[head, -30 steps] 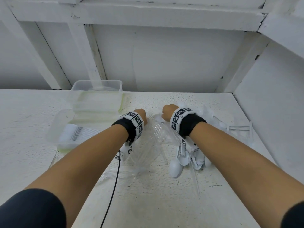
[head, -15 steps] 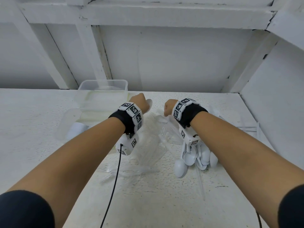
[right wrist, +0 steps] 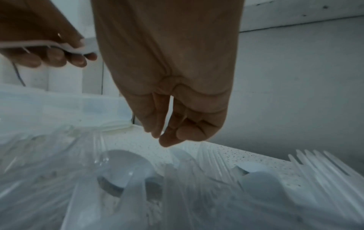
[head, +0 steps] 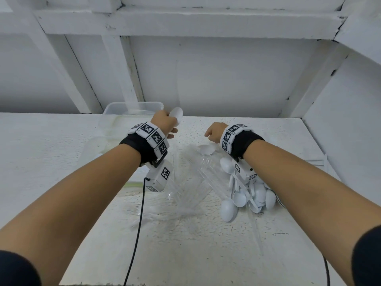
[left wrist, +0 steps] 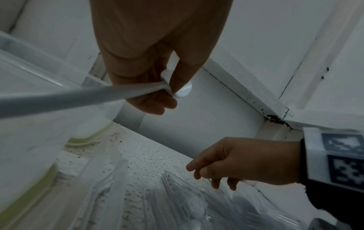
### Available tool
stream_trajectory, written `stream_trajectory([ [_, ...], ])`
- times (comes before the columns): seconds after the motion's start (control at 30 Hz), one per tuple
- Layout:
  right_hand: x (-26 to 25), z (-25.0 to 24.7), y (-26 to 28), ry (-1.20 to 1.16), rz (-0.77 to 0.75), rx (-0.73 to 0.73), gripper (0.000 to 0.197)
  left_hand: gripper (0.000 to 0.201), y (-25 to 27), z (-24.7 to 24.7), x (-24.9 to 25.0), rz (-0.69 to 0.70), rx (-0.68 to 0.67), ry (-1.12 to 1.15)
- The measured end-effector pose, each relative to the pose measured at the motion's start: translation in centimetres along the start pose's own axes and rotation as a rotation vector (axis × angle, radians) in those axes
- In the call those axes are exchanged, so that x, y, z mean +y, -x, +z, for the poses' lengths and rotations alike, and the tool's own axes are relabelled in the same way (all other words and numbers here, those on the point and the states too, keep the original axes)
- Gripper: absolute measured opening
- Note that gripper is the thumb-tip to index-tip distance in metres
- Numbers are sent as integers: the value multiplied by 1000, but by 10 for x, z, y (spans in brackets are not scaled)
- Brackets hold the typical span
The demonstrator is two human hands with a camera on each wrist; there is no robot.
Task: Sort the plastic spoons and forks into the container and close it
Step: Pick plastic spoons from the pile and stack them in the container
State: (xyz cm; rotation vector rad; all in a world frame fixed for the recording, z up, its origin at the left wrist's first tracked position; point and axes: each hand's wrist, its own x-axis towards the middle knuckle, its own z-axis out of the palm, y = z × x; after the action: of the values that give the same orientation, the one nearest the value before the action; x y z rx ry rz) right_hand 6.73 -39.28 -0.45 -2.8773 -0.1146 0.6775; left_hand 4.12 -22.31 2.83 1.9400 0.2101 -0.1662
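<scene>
My left hand (head: 165, 122) is raised beside the clear container (head: 132, 106) at the back and grips a white plastic spoon (head: 176, 114). The left wrist view shows thumb and fingers pinching the spoon (left wrist: 184, 91) just behind its bowl, handle pointing back past the container's rim (left wrist: 29, 62). My right hand (head: 214, 133) hovers over the cutlery pile; its fingers (right wrist: 155, 132) hang loosely curled, and I see nothing in them. Clear plastic forks (head: 189, 182) lie spread between my arms. A heap of white spoons (head: 243, 197) sits under my right wrist.
A clear lid (head: 92, 145) lies in front of the container, left of my left arm. White forks (head: 317, 162) lie near the right wall. White walls close off the back and the right of the speckled white table (head: 185, 244). A black cable (head: 136, 234) hangs from my left wrist.
My left hand has lifted off the pile with a white spoon and moved back toward the container. My right hand stayed low over the cutlery. The head view tilted upward.
</scene>
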Motion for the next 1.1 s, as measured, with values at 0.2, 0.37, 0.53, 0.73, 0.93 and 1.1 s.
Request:
stream_trajectory([
  [0.2, 7, 29, -41, 287, -76, -64, 10, 9, 11, -7, -9, -64, -62, -10],
  [0.37, -11, 8, -3, 186, -187, 65, 16, 12, 15, -9, -10, -80, -137, -31],
  [0.53, -9, -17, 26, -173, -214, 396, 18, 11, 26, -2, -4, -56, -126, -5],
  [0.73, 4, -38, 80, -618, -241, 689, 7, 19, 40, 24, 0, -7, -150, -21],
  [0.93, 32, -19, 126, -917, -179, 685, 8, 23, 63, 65, -12, -137, -293, 150],
  [1.1, 57, 17, 134, -844, 39, 571, 25, 6, 79, 101, -24, -172, -314, 61],
])
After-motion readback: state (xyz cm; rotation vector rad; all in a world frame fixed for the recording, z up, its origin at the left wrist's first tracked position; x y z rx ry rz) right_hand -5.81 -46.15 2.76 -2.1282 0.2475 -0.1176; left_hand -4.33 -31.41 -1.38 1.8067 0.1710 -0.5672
